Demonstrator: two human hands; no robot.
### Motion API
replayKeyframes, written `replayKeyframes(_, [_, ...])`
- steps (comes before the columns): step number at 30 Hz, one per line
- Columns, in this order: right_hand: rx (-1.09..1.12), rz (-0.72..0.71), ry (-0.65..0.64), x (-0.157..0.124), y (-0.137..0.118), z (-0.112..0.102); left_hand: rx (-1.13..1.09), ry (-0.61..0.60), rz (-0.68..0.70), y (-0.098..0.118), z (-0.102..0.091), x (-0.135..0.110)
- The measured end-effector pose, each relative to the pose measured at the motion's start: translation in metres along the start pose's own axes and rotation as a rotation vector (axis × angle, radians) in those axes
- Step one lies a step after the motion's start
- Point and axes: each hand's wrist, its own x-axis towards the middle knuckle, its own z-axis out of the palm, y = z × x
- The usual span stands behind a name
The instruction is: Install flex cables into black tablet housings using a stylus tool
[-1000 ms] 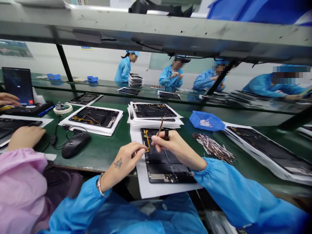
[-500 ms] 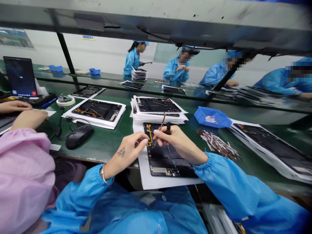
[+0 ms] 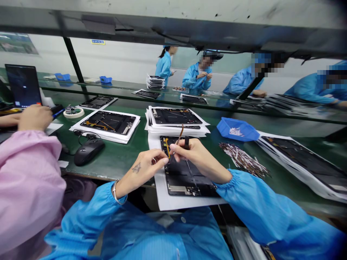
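My left hand point(image 3: 149, 162) rests with curled fingers over a black tablet back housing point(image 3: 187, 177), close to a yellow flex strip point(image 3: 167, 148). My right hand point(image 3: 196, 155) pinches a black stick-like tool point(image 3: 187, 142). A thin brown strip point(image 3: 179, 134) rises from between my fingers. The housing lies on white paper point(image 3: 159, 187). The tool's lower tip is hidden behind my fingers. I cannot tell whether my left hand holds anything.
A stack of housings on white sheets point(image 3: 176, 121) lies just ahead, with another housing point(image 3: 110, 122) to the left. A blue tray point(image 3: 237, 129), a pile of cables point(image 3: 242, 159) and a mouse point(image 3: 89, 151) sit nearby. A co-worker's hand point(image 3: 35, 117) works at left.
My hands have stayed nearly in place over the housing. The co-worker's hand at left has moved up and away from the table's near edge, and a far worker has moved right.
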Motion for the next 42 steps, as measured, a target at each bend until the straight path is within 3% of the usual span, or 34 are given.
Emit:
replayKeyframes(11, [0.056, 0.000, 0.030, -0.001, 0.001, 0.004, -0.044, -0.013, -0.003, 0.007, 0.004, 0.000])
replayKeyframes(16, [-0.081, -0.045, 0.321, -0.018, 0.005, -0.021, -0.189, 0.144, -0.066, 0.000, -0.002, -0.007])
replayKeyframes(18, [-0.169, -0.021, 0.362, -0.029, 0.010, -0.034, -0.208, 0.190, -0.089, -0.003, -0.005, -0.011])
replayKeyframes(22, [0.053, 0.138, 0.262, -0.050, 0.019, -0.042, -0.198, 0.217, -0.083, -0.005, -0.003, -0.015])
replayKeyframes(27, [0.424, 0.261, 0.091, -0.063, 0.020, -0.030, -0.202, 0.187, -0.018, -0.003, 0.005, -0.012])
replayKeyframes(30, [0.414, 0.215, 0.064, -0.064, 0.018, -0.021, -0.155, 0.126, 0.027, 0.000, 0.007, -0.012])
replayKeyframes(36, [0.335, 0.143, 0.169, -0.058, 0.023, -0.006, -0.066, 0.064, 0.112, 0.004, 0.011, -0.016])
replayKeyframes(42, [0.244, 0.134, 0.171, -0.052, 0.025, -0.007, -0.029, 0.062, 0.101, 0.003, 0.009, -0.017])
